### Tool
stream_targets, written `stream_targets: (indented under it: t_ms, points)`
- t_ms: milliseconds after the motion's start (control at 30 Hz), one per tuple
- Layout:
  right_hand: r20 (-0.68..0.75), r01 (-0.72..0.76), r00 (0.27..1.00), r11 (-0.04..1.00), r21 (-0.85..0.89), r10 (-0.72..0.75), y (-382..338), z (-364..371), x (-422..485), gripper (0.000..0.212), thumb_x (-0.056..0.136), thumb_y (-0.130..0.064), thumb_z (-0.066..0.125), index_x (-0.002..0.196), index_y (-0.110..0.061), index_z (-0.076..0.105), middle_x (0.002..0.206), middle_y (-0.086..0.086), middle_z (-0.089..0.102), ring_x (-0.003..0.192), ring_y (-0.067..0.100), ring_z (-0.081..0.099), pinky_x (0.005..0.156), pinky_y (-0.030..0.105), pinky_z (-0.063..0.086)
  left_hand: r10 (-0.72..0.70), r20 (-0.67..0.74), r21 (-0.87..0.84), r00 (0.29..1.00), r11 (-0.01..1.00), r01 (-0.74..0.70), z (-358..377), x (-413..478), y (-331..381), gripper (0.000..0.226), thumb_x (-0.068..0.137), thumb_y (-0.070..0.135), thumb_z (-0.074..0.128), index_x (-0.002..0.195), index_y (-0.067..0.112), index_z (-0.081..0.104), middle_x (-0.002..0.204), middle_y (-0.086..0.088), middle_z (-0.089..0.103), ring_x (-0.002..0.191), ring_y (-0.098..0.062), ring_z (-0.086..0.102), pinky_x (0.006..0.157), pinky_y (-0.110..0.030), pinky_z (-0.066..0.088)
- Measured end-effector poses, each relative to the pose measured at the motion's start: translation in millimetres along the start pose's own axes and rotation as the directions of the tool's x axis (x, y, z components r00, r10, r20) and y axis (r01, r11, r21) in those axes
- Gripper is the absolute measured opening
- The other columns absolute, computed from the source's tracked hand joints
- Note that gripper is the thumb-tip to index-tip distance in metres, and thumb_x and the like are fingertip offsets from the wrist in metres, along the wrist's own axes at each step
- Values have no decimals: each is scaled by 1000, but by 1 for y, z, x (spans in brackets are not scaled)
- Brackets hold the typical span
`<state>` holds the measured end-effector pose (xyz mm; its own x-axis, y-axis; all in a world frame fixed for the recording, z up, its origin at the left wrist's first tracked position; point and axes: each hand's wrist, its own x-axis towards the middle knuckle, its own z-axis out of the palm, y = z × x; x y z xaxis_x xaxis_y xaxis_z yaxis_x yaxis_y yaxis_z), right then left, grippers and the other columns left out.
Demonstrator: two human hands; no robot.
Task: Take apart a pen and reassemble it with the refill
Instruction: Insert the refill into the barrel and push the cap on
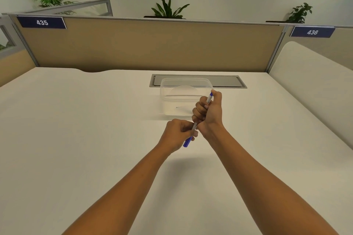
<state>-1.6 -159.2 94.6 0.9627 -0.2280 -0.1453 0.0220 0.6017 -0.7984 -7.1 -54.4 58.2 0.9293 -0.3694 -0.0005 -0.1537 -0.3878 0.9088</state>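
pen (198, 120) held above desk, spanning both fists | right hand (209, 112) fingers wrapped tight round barrel, blue end past thumb | left hand (176, 135) pinches blue cap end | advice: pull straight along axis, steady barrel

2 bare forearms reach in from the bottom edge, uncovered as far as they show: no sleeves, watch or bracelets. The left hand (176, 134) and right hand (209, 109) wear no gloves or rings.
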Motion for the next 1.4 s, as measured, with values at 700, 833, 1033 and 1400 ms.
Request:
stream_targets:
  t_ms: [700,833,1033,1400]
  points:
    - [-12,198,978,950,-241,-207,8,-27,2,18,95,-21,44,96,-16,61,86,2,64,83,15,60,75,27,49,3,-168,2,986,1000,-3,-23,3,-14,20,84,7,60,102,6,67,81,-8,64,61,-10,52,62,-14,44]
    - [-17,196,979,956,-216,-204,7,-27,0,20,95,-18,45,87,-20,62,85,2,64,80,13,60,73,26,47,0,-166,7,986,1000,1,-23,3,-15,20,84,8,60,102,7,68,81,-7,64,64,-11,53,69,-22,46]
    - [-28,180,981,959,-220,-190,7,-28,1,21,96,-16,44,92,-17,64,86,2,66,82,12,62,72,26,48,4,-158,15,987,1000,-2,-22,4,-19,17,83,9,61,98,10,69,79,-5,65,62,-11,53,69,-23,46]
    - [63,279,939,639,-716,-339,22,-31,-1,49,87,-22,61,132,-13,43,119,4,55,100,16,54,76,22,46,-23,-116,8,993,1000,24,-21,5,-18,17,88,15,54,99,12,67,64,4,58,54,-8,49,53,-12,42]
